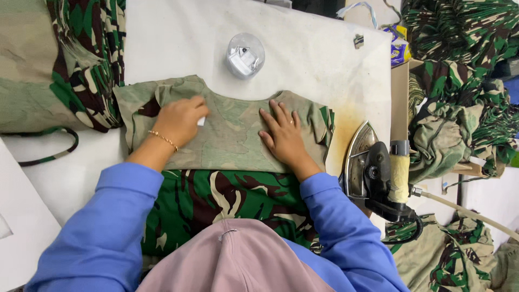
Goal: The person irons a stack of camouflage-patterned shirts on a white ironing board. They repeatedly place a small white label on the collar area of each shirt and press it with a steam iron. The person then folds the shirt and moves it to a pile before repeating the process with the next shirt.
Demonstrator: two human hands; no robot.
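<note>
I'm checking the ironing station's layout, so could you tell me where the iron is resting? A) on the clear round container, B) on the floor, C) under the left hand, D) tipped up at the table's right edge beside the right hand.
D: the iron sits tipped up at the table edge, right of the right hand.
</note>
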